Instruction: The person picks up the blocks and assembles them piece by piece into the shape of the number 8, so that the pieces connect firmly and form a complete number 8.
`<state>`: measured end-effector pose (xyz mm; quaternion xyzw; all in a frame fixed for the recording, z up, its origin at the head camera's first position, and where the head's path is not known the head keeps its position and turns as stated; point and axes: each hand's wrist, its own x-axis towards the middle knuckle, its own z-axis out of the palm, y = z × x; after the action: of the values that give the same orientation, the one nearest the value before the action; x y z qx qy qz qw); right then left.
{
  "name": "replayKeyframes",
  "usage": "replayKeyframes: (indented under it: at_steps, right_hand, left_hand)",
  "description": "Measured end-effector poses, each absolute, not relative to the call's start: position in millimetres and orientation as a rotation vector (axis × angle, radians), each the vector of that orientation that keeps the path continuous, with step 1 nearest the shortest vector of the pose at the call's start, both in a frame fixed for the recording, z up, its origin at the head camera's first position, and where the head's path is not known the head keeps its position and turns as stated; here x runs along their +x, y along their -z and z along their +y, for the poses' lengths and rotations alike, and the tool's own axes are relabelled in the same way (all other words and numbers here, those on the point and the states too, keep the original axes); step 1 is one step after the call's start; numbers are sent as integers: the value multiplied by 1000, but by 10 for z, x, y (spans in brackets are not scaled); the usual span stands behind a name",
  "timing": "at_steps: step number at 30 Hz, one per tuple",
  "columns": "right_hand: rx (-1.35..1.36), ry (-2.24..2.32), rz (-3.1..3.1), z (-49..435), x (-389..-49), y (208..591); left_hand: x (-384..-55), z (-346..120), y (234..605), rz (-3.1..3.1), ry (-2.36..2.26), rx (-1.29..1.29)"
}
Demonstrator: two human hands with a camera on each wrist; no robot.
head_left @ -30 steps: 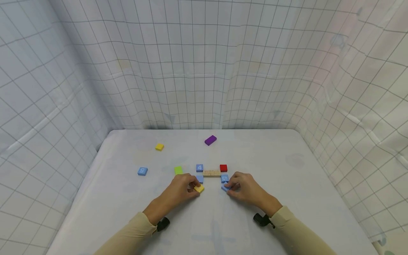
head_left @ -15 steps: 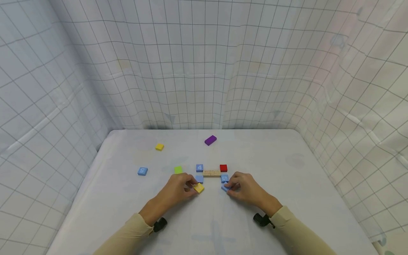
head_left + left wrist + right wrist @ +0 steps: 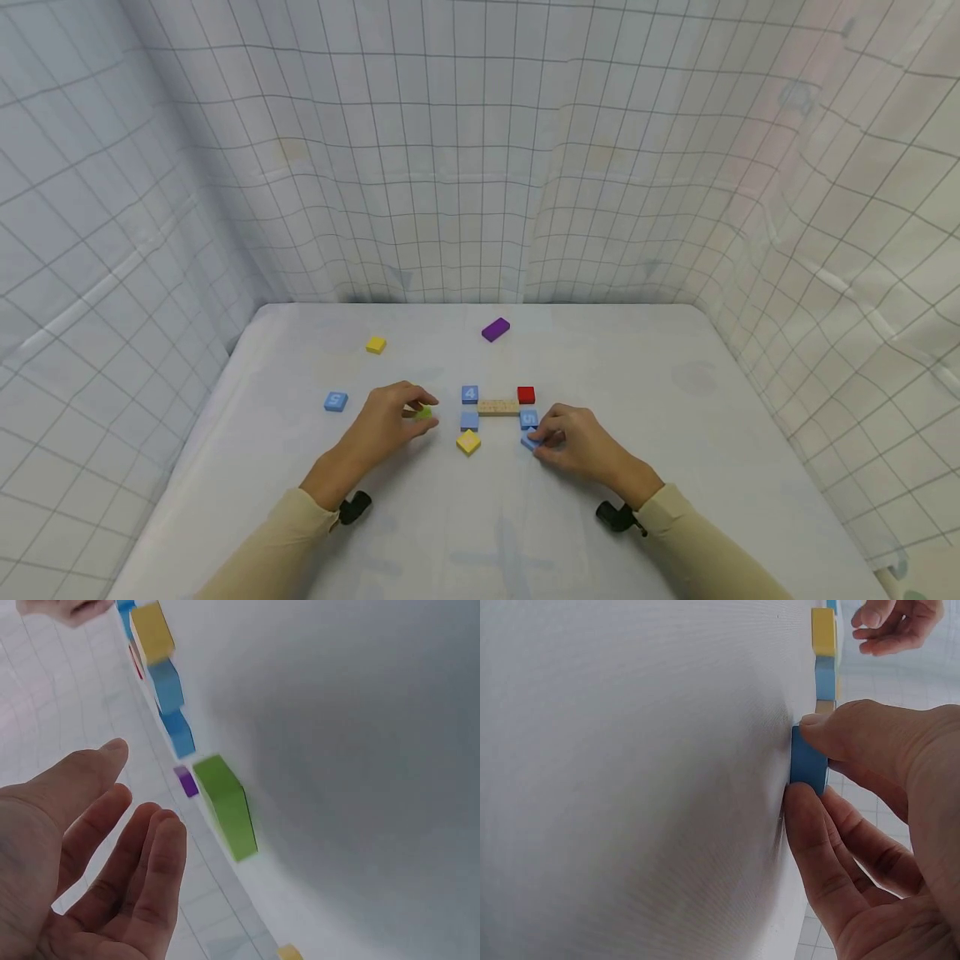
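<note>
My left hand (image 3: pixel 386 422) hovers over the green block (image 3: pixel 226 806), thumb and fingers spread apart with nothing between them in the left wrist view. In the head view the hand hides most of that block. My right hand (image 3: pixel 576 437) pinches a blue block (image 3: pixel 808 759) between thumb and fingers, at the table surface. This block sits turned at the near corner of a blue tile marked 5 (image 3: pixel 528 418). A yellow block (image 3: pixel 468 442) lies turned like a diamond just in front of a plain blue block (image 3: pixel 469 422).
A wooden block (image 3: pixel 498 408) bridges the two blue columns. Behind it are a blue tile marked 4 (image 3: pixel 469 394) and a red block (image 3: pixel 526 395). Farther off lie a purple block (image 3: pixel 496 329), another yellow block (image 3: pixel 376 345) and a blue numbered tile (image 3: pixel 336 402).
My left hand has let go of the yellow block and moved left and away from me to the green block. The right hand stays in place on its blue block.
</note>
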<state>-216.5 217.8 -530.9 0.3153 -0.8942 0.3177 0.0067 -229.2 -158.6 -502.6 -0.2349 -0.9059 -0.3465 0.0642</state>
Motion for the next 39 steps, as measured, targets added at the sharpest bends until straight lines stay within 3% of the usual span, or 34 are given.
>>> replayKeyframes:
  at_steps: [10, 25, 39]
  right_hand:
    - [999, -1015, -2793, 2177, -2142, 5306]
    - [976, -1002, -2826, 2171, -2153, 5300]
    - [970, -1003, -2825, 2161, -2142, 5290]
  left_hand:
    - [-2444, -1885, 5032, -2786, 845, -704]
    - [-2645, -1940, 5034, -2935, 767, -946]
    - [-2837, -2087, 5396, -2860, 772, -1067]
